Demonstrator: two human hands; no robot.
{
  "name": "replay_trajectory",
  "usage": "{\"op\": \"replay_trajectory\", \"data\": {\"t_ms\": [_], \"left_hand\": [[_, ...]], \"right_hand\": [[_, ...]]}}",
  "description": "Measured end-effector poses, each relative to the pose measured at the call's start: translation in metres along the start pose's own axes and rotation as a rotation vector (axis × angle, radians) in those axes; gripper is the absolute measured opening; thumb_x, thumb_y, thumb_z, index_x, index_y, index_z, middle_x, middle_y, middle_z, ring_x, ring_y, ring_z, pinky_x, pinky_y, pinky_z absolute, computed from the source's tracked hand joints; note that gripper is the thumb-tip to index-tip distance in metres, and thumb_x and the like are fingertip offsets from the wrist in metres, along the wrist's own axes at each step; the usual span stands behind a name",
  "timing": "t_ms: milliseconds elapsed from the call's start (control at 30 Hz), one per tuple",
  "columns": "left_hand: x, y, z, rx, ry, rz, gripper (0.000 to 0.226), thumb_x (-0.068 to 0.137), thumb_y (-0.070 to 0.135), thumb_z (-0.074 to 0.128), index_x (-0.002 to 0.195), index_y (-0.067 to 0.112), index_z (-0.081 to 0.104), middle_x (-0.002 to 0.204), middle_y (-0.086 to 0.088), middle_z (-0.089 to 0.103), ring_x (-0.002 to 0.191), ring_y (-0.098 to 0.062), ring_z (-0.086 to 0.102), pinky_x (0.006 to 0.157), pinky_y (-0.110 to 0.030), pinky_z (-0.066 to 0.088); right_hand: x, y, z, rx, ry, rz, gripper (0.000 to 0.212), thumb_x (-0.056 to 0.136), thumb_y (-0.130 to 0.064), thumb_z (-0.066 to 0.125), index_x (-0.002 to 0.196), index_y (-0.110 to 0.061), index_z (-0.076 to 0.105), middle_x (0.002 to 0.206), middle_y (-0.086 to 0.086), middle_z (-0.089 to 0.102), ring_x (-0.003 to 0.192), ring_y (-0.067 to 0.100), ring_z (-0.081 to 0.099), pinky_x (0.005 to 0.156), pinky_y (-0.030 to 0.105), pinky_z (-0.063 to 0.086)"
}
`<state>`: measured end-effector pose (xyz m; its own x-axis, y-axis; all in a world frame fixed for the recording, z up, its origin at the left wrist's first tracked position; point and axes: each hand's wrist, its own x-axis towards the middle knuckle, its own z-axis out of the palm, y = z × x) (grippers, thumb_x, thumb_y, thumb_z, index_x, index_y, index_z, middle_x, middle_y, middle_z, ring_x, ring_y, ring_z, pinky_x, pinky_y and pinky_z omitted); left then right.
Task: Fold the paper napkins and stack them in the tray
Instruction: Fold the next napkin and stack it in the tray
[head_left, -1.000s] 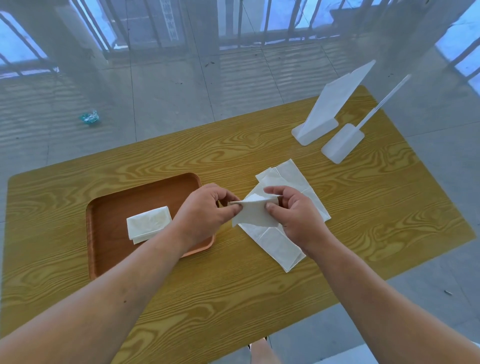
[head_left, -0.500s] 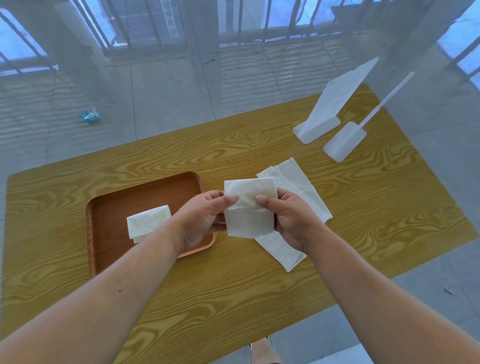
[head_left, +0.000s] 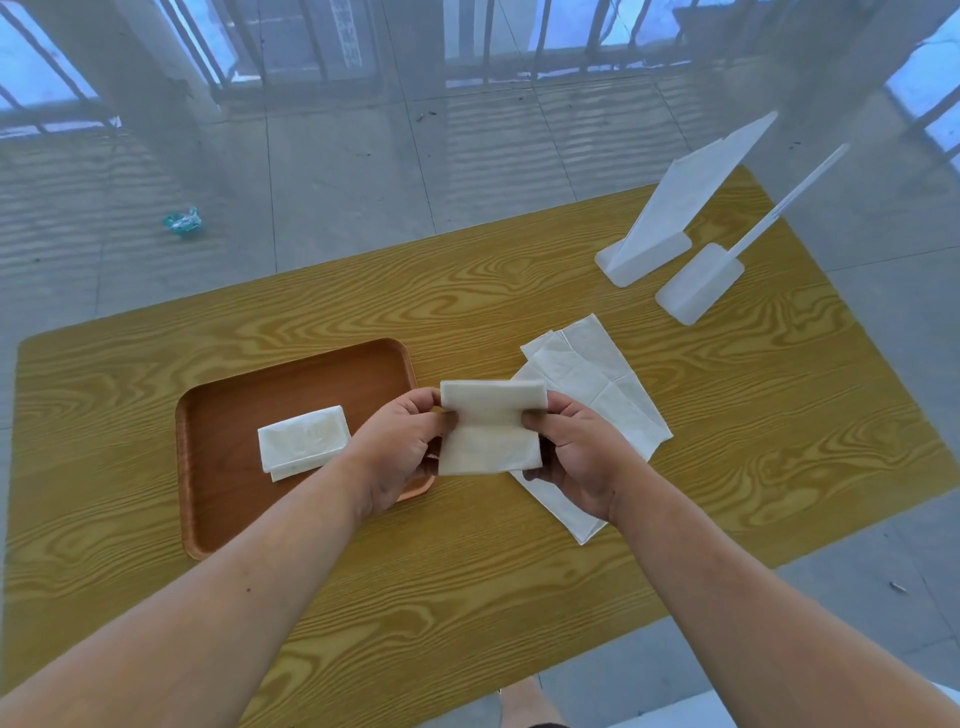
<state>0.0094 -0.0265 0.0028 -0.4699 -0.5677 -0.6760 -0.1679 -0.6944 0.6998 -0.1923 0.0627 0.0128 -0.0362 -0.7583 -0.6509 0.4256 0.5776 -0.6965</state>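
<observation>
Pinching a folded napkin by its side edges, the left hand and right hand hold it above the table; the tray lies left of them.

A bare, daylit indoor room is being shown; its exact kind cannot be told. Pale grey floor tiles are being lit through tall barred windows along the far side. Table service is being hinted at by a yellow wood-grain table, a brown tray at its left, loose paper napkins, and, far right, a wide white stand and a slim white stand.
</observation>
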Motion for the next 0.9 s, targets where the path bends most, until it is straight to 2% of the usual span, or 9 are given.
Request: {"op": "replay_trajectory", "data": {"t_ms": [100,200,233,300,400,533,633,733,900], "left_hand": [[0.0,0.002,-0.003,-0.028,0.008,-0.004,0.026,0.096,0.022,0.056,0.087,0.022,0.081,0.1,-0.009,0.072,0.08,-0.021,0.066,0.06,-0.031,0.055],[-0.001,0.003,-0.008,-0.097,-0.041,-0.034,0.036,0.082,0.048,0.063,0.095,0.019,0.079,0.092,-0.004,0.074,0.078,-0.018,0.069,0.063,-0.031,0.056],[0.0,0.002,-0.009,-0.072,-0.035,-0.025,0.033,0.082,0.048,0.07,0.096,0.02,0.079,0.09,-0.002,0.074,0.076,-0.016,0.07,0.062,-0.031,0.056],[0.003,-0.002,-0.01,0.014,0.001,0.03,0.016,0.084,0.027,0.08,0.099,0.021,0.078,0.084,0.003,0.073,0.074,-0.013,0.07,0.061,-0.029,0.057],[0.005,-0.006,-0.012,0.029,0.063,0.086,0.032,0.088,-0.001,0.077,0.112,0.019,0.072,0.089,-0.001,0.076,0.079,-0.016,0.074,0.067,-0.033,0.06],[0.003,-0.009,-0.023,0.021,0.09,0.116,0.039,0.087,0.0,0.08,0.12,0.017,0.069,0.094,-0.004,0.08,0.083,-0.018,0.076,0.066,-0.029,0.06],[-0.003,-0.014,-0.042,0.111,0.147,0.052,0.02,0.088,0.014,0.084,0.105,0.012,0.074,0.084,-0.002,0.079,0.072,-0.013,0.075,0.058,-0.023,0.056],[-0.012,-0.023,-0.072,0.24,0.186,-0.04,0.015,0.092,0.027,0.081,0.089,0.013,0.075,0.074,0.001,0.077,0.06,-0.008,0.068,0.054,-0.021,0.051],[-0.028,-0.032,-0.129,0.221,0.36,-0.05,0.01,0.1,0.016,0.07,0.097,0.015,0.079,0.082,0.0,0.076,0.068,-0.013,0.065,0.066,-0.028,0.054]], "right_hand": [[0.001,-0.001,0.0,-0.028,-0.008,-0.025,0.039,0.1,0.003,0.05,0.091,-0.016,0.082,0.117,0.012,0.074,0.091,0.027,0.068,0.069,0.033,0.057],[0.001,-0.001,0.0,-0.035,-0.007,-0.03,0.03,0.095,-0.009,0.052,0.094,-0.01,0.082,0.125,0.015,0.071,0.103,0.03,0.066,0.079,0.036,0.058],[0.001,-0.001,0.001,-0.024,-0.006,-0.029,0.03,0.091,-0.018,0.054,0.097,-0.008,0.082,0.125,0.015,0.07,0.101,0.029,0.067,0.078,0.035,0.058],[0.002,-0.001,0.003,0.003,-0.006,-0.012,0.035,0.089,-0.03,0.057,0.109,-0.011,0.079,0.12,0.014,0.07,0.095,0.027,0.067,0.074,0.036,0.056],[0.009,0.002,0.005,-0.021,0.059,0.014,0.03,0.1,-0.016,0.061,0.13,-0.021,0.064,0.117,0.014,0.068,0.091,0.026,0.067,0.071,0.036,0.056],[0.02,0.008,0.016,-0.123,0.093,0.152,0.024,0.097,-0.002,0.066,0.12,-0.006,0.069,0.1,0.013,0.071,0.079,0.022,0.069,0.061,0.032,0.056],[0.032,0.014,0.03,-0.163,0.115,0.146,0.01,0.096,-0.004,0.068,0.103,-0.008,0.074,0.085,0.007,0.071,0.071,0.017,0.067,0.057,0.029,0.056],[0.047,0.021,0.054,-0.219,0.118,0.122,0.008,0.098,-0.008,0.068,0.098,-0.012,0.075,0.084,0.005,0.071,0.072,0.017,0.066,0.059,0.03,0.056],[0.073,0.038,0.109,-0.408,0.058,0.09,0.013,0.094,-0.005,0.068,0.098,-0.013,0.078,0.091,0.007,0.076,0.079,0.018,0.071,0.068,0.033,0.061]]}}
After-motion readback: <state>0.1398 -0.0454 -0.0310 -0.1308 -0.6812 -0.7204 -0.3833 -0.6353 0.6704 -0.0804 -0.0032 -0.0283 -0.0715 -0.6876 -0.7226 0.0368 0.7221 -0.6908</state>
